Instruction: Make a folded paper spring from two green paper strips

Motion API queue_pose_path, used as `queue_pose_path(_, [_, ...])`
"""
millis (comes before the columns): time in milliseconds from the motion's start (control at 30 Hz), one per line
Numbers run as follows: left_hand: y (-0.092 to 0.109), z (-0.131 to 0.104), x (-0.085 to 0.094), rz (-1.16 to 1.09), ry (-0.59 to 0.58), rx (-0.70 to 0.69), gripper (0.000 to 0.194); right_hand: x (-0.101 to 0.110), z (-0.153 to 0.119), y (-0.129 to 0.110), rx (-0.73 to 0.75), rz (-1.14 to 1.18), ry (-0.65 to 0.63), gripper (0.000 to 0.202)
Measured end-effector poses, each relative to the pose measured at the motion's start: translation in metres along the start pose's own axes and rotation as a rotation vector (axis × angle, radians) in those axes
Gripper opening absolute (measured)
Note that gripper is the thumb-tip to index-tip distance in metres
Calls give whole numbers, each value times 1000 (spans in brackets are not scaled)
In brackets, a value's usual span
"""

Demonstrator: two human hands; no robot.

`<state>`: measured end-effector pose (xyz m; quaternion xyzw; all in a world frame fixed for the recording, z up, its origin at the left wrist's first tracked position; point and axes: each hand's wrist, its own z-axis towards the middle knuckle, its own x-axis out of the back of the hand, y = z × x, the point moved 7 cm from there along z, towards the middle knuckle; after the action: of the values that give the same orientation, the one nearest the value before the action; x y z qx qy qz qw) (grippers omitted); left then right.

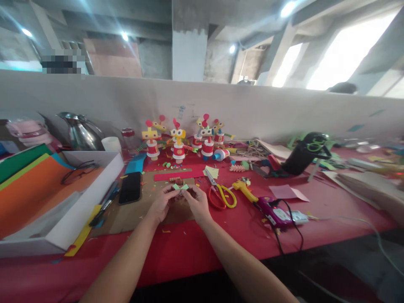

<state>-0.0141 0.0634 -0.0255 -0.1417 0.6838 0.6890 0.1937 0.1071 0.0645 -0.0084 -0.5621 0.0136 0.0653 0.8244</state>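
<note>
Between the fingertips of both hands is a small light green paper piece (pixel 181 187), with a part showing on each side. My left hand (pixel 164 202) pinches its left part, and my right hand (pixel 197 201) pinches the right one. Just beyond the fingers lies a coiled paper spring (pixel 177 181) on a brown cardboard sheet (pixel 132 219). To the right of my right hand rest scissors (pixel 222 195) with red and yellow handles. Farther back stand several paper-cup robot figures (pixel 179 147) with yellow heads and red-and-white bodies.
A yellow glue gun (pixel 245 190) and a purple power strip (pixel 277 214) with cords lie at right. Left are a black phone (pixel 130 188) and a white box (pixel 85 214) with coloured paper. A black holder (pixel 304 155) stands at the back right, a steel jug (pixel 82 132) at the back left.
</note>
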Motion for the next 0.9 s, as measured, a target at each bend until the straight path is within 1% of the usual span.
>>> queue_pose_path(100, [2,-2,-2,94,40,-17,16,6,2,7,-52,61,50,17])
queue_pose_path(200, [2,-4,-8,83,106,52,20,9,3,10,-77,107,90,16])
queue_pose_path(267, [2,-5,-13,43,137,100,23,8,4,9,-83,143,85,16])
queue_pose_path(367, [3,-5,-15,24,154,107,27,1,3,7,-111,187,20,15])
queue_pose_path(467, [-2,-2,-7,10,141,105,29,-3,3,7,-116,169,-26,15])
queue_pose_path(567, [-4,2,3,15,106,77,30,-4,3,8,-106,122,-31,16])
queue_pose_path(667, [-2,5,10,62,73,53,32,-5,5,10,-91,85,-30,16])
queue_pose_path(767, [0,6,13,90,76,51,31,-6,6,13,-100,87,-7,17])
queue_pose_path(900, [3,6,11,79,81,25,25,-9,7,17,-140,169,-8,18])
